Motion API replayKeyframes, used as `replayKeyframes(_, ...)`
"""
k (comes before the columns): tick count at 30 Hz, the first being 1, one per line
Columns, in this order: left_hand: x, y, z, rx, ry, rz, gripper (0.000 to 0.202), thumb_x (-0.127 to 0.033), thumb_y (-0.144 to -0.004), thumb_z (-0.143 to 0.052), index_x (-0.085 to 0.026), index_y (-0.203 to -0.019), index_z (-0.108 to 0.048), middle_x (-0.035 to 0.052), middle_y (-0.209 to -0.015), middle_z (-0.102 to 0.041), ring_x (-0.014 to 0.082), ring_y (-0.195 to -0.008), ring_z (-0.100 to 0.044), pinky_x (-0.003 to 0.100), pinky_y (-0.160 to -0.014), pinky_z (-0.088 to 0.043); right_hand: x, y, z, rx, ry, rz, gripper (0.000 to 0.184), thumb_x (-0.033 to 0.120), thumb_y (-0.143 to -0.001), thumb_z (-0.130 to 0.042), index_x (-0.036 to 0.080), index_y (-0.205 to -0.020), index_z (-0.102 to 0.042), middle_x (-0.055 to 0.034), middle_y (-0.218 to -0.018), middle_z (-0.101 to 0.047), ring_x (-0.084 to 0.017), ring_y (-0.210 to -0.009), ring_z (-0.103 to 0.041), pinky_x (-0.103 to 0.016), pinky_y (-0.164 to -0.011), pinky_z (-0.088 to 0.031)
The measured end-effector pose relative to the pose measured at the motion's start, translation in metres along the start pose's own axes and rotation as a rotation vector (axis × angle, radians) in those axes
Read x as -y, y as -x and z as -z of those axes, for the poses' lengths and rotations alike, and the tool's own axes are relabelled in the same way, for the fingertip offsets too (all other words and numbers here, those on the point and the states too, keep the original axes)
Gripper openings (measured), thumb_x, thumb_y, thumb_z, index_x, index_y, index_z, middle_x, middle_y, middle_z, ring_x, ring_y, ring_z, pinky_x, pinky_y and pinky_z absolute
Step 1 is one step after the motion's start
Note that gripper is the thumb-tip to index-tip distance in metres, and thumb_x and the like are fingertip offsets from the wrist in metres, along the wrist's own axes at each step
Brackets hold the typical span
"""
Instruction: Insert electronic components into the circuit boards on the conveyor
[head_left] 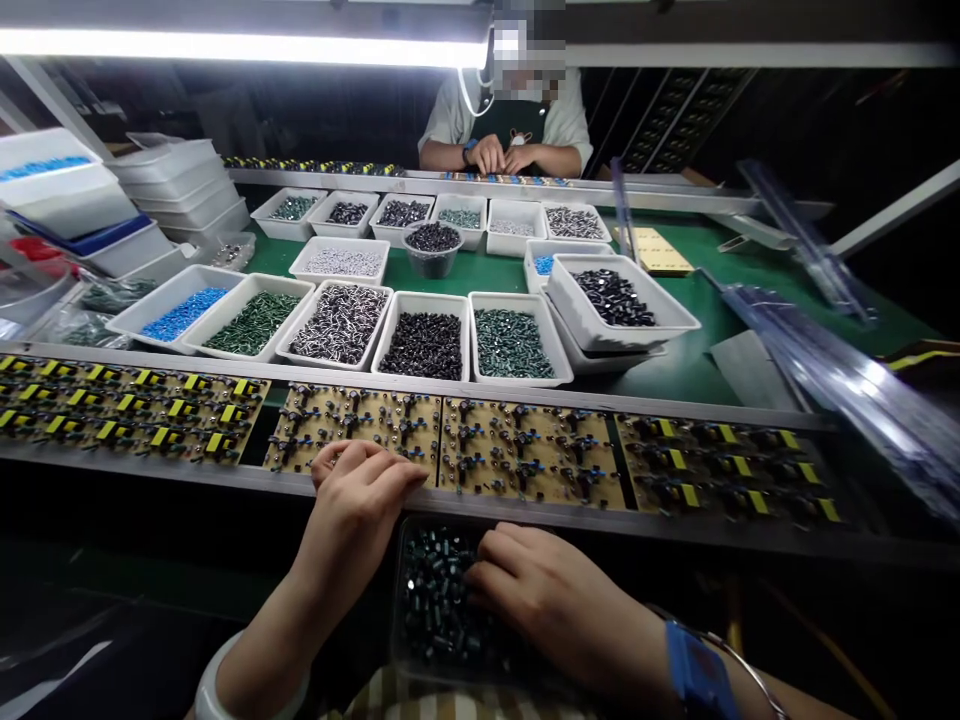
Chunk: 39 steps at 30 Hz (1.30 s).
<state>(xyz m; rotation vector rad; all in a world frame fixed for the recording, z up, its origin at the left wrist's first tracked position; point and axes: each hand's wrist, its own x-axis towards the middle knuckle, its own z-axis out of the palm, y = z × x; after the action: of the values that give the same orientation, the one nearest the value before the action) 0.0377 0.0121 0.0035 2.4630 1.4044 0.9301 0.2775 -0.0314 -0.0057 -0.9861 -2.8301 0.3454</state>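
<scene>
Head view: the left hand (358,495), fingers loosely curled, rests at the front edge of a circuit board (352,425). The right hand (540,585), half-closed, dips into a tray of dark capacitors (431,600) just below the metal rail (600,520); any grip is hidden.

A row of circuit boards (525,455) runs across the near edge of the bench (675,370), with a tray of capacitors (435,600) just in front of it. Rows of component bins (420,298) sit behind the boards, and a co-worker (510,125) faces them from the far side.
</scene>
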Motion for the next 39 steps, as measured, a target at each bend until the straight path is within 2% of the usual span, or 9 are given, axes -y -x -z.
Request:
replayKeyframes(8, 0.005, -0.003, -0.004, 0.061, -0.030, -0.057, 0.023, -0.007, -0.095, -0.063, -0.025, -0.106, -0.070, -0.0009, -0.101, -0.079, 0.0241, -0.098, -0.060, 0.043, -0.098, -0.036, -0.002, 0.005, -0.005, -0.010, -0.030, 0.028, 0.005, 0.019, -0.098, -0.064, 0.019, -0.094, -0.064, -0.0020, -0.090, -0.063, -0.020, -0.079, -0.054, -0.036, -0.066, -0.038)
replayKeyframes(14, 0.008, -0.005, -0.005, 0.095, 0.000, -0.077, 0.027, -0.003, -0.095, -0.061, -0.025, -0.108, -0.069, -0.0009, -0.102, -0.079, 0.0239, -0.099, -0.059, 0.042, -0.096, -0.039, 0.001, 0.005, -0.006, -0.105, -0.069, 0.037, 0.020, 0.023, -0.103, -0.053, 0.018, -0.087, -0.063, -0.0042, -0.084, -0.063, -0.019, -0.076, -0.054, -0.033, -0.067, -0.042)
replayKeyframes(23, 0.004, -0.006, -0.003, 0.098, -0.037, -0.124, 0.022, -0.005, -0.097, -0.060, -0.022, -0.106, -0.069, -0.0036, -0.096, -0.077, 0.0212, -0.095, -0.055, 0.039, -0.099, -0.034, -0.003, 0.012, 0.002, -0.279, -0.315, 0.005, 0.012, 0.013, -0.100, -0.052, 0.015, -0.096, -0.063, -0.0076, -0.087, -0.070, -0.019, -0.080, -0.064, -0.029, -0.074, -0.052)
replayKeyframes(27, 0.005, 0.000, 0.001, 0.061, -0.063, -0.172, 0.023, -0.009, -0.099, -0.058, -0.023, -0.111, -0.070, -0.0003, -0.106, -0.078, 0.0239, -0.100, -0.056, 0.041, -0.102, -0.032, -0.012, 0.026, 0.009, -0.401, -0.436, -0.112, 0.010, 0.014, -0.097, -0.060, 0.017, -0.105, -0.065, -0.0058, -0.094, -0.073, -0.018, -0.085, -0.069, -0.026, -0.078, -0.055)
replayKeyframes(30, -0.001, 0.010, -0.004, 0.013, -0.086, -0.236, 0.030, -0.010, -0.098, -0.061, -0.022, -0.124, -0.069, 0.0046, -0.111, -0.075, 0.0246, -0.103, -0.056, 0.038, -0.097, -0.037, -0.027, 0.047, 0.021, -0.448, -0.512, -0.306, 0.016, 0.017, -0.095, -0.065, 0.022, -0.110, -0.068, -0.0019, -0.100, -0.076, -0.015, -0.091, -0.072, -0.023, -0.084, -0.057)
replayKeyframes(32, -0.013, 0.018, -0.015, 0.009, 0.013, -0.257, 0.028, -0.018, -0.097, -0.066, -0.024, -0.124, -0.069, 0.0028, -0.106, -0.075, 0.0220, -0.098, -0.058, 0.035, -0.094, -0.038, -0.039, 0.064, 0.028, -0.475, -0.530, -0.475, 0.015, 0.022, -0.096, -0.068, 0.026, -0.110, -0.070, 0.0012, -0.100, -0.077, -0.014, -0.089, -0.074, -0.021, -0.082, -0.058)
replayKeyframes(35, -0.035, 0.027, -0.039, 0.060, 0.232, -0.267, 0.020, -0.044, -0.099, -0.063, -0.030, -0.110, -0.072, -0.0048, -0.088, -0.075, 0.0182, -0.083, -0.060, 0.036, -0.097, -0.032, -0.058, 0.088, 0.034, -0.531, -0.494, -0.683, 0.013, 0.031, -0.096, -0.070, 0.029, -0.108, -0.074, 0.0029, -0.101, -0.079, -0.015, -0.091, -0.075, -0.022, -0.083, -0.059)
replayKeyframes(37, -0.047, 0.029, -0.056, 0.091, 0.278, -0.285, 0.027, -0.052, -0.100, -0.057, -0.031, -0.104, -0.072, -0.0074, -0.081, -0.074, 0.0174, -0.077, -0.059, 0.038, -0.100, -0.026, -0.067, 0.100, 0.035, -0.551, -0.471, -0.743, 0.015, 0.034, -0.096, -0.069, 0.030, -0.109, -0.076, 0.0020, -0.104, -0.080, -0.017, -0.096, -0.075, -0.025, -0.087, -0.060)
replayKeyframes(39, -0.054, 0.027, -0.068, 0.111, 0.278, -0.306, 0.027, -0.052, -0.100, -0.056, -0.031, -0.104, -0.071, -0.0078, -0.080, -0.074, 0.0178, -0.078, -0.060, 0.039, -0.102, -0.023, -0.072, 0.109, 0.035, -0.545, -0.457, -0.760, 0.017, 0.034, -0.097, -0.068, 0.030, -0.112, -0.075, 0.0013, -0.106, -0.080, -0.019, -0.097, -0.075, -0.026, -0.087, -0.061)
